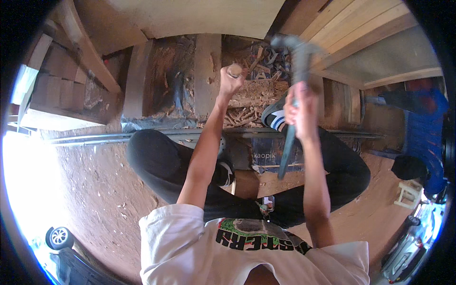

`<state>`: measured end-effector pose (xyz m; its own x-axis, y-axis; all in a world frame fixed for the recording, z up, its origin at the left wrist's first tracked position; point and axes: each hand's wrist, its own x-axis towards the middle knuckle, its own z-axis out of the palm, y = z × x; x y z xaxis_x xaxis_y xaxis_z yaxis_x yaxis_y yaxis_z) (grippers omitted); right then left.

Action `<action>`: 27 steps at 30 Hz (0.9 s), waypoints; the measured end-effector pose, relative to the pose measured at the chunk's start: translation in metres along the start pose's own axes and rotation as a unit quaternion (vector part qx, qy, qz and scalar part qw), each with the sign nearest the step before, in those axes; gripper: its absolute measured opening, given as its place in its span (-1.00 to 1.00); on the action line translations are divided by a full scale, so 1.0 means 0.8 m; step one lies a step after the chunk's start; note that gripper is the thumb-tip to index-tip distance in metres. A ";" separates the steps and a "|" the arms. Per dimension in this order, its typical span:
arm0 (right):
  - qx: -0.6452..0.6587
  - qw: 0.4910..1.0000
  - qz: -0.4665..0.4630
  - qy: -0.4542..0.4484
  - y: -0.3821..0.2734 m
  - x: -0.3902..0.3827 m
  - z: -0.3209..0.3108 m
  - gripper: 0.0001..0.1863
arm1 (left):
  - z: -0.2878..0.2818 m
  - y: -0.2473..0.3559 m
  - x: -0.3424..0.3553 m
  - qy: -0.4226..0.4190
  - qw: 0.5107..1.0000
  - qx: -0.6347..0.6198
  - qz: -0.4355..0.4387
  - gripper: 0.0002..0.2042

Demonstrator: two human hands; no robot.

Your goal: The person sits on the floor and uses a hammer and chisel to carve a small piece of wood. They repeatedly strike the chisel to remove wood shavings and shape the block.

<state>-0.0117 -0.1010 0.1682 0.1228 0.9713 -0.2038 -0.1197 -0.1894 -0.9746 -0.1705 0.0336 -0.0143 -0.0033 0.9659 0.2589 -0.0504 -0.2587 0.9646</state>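
Your right hand (300, 107) is closed around the grey handle of a steel claw hammer (294, 61), head raised above the work. Beyond it, your left hand (231, 80) is fisted around a round wooden-handled chisel (234, 70), held over the shavings-strewn wooden board (254, 90).

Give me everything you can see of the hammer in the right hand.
The grey claw hammer has a dull metal-looking head at the top and a long dark blue-grey handle running down past the wrist. The right hand is closed around the handle's upper half, holding it raised and nearly upright above the wood chips. Motion blurs the head, and nothing else touches it.
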 end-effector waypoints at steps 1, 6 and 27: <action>0.016 0.998 -0.053 -0.008 -0.039 -0.006 0.005 -0.52 | 0.001 0.002 -0.001 -0.033 0.999 0.005 -0.003 -0.83; 0.010 0.951 -0.309 0.023 -0.101 -0.012 0.022 -0.58 | 0.014 -0.001 -0.009 -0.054 0.997 0.050 -0.015 -0.86; -0.343 0.925 -0.103 0.124 0.036 0.007 0.030 -0.54 | 0.021 -0.011 -0.018 -0.046 0.995 0.079 0.030 -0.86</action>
<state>-0.0382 -0.0977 0.1410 0.3064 0.9499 0.0613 0.5754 -0.1336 -0.8069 -0.1536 0.0221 -0.0254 0.0908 0.9455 0.3126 0.1057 -0.3213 0.9411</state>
